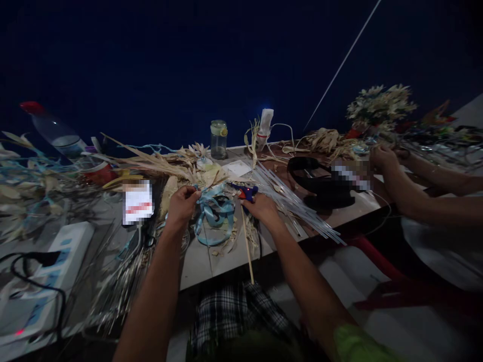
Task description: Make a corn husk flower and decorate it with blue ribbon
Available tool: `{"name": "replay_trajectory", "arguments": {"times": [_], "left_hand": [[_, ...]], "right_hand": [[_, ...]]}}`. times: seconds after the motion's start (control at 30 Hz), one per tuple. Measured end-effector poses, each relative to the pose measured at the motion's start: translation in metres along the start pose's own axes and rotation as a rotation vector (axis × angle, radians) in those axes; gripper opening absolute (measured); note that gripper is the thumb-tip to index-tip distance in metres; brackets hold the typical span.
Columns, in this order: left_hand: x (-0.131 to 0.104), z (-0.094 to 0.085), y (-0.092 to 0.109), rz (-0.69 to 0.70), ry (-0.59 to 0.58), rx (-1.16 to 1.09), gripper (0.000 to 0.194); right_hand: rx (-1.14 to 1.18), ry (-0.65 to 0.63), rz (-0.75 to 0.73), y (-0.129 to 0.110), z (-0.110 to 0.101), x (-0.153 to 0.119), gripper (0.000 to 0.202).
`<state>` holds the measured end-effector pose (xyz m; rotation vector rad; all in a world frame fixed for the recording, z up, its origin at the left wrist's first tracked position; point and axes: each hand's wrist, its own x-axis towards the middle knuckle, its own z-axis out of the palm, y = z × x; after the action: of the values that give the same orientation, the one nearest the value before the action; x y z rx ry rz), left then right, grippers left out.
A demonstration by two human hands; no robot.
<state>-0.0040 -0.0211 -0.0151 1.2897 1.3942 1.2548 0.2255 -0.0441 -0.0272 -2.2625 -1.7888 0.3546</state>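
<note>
My right hand [261, 207] is wrapped round a small blue glue gun [247, 192] with an orange part, its tip pointing left. A long, thin pale stick [247, 246] runs from beside the gun down past the table edge. My left hand [184, 203] has its fingertips pinched together near a thin dry strip [213, 182]; what exactly they grip is too small to make out. Between my hands, a loosely coiled light-blue ribbon [213, 241] lies on the table among dry scraps.
Dry husk leaves [158, 156] spread behind my left hand. Clear sticks [298, 203] lie to the right, beside a black band-like object [320, 193]. A lidded jar [219, 141] stands behind. Another person's hands [387, 158] work at far right. A power strip [62, 271] lies left.
</note>
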Motion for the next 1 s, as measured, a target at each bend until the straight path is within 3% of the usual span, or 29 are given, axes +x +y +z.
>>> {"name": "replay_trajectory", "arguments": {"times": [0.13,0.23,0.37,0.5,0.63,0.77,0.9,1.0], "left_hand": [[0.000,-0.001,0.000,0.008,0.006,-0.051,0.020],[0.001,-0.002,0.001,0.012,0.013,-0.151,0.019],[-0.001,-0.004,0.009,-0.022,-0.012,-0.412,0.025],[-0.003,-0.005,0.017,-0.053,-0.054,-0.544,0.031],[-0.003,-0.005,0.016,-0.043,-0.041,-0.550,0.032],[0.001,-0.002,0.008,-0.045,-0.006,-0.444,0.030],[0.003,-0.003,0.001,-0.048,0.030,-0.298,0.022],[0.002,-0.005,-0.001,-0.053,0.048,-0.178,0.019]], "right_hand": [[0.263,-0.032,0.092,0.006,0.000,0.000,0.033],[0.758,-0.090,0.205,0.010,-0.004,-0.003,0.023],[1.524,-0.351,0.261,0.015,-0.014,-0.009,0.010],[1.939,-0.520,0.243,0.017,-0.021,-0.012,0.015],[2.011,-0.523,0.110,0.015,-0.024,-0.012,0.028],[1.946,-0.411,-0.021,0.005,-0.033,-0.012,0.015],[1.873,-0.294,-0.255,-0.011,-0.043,-0.011,0.022],[1.869,-0.372,-0.381,-0.021,-0.041,-0.005,0.023]]}}
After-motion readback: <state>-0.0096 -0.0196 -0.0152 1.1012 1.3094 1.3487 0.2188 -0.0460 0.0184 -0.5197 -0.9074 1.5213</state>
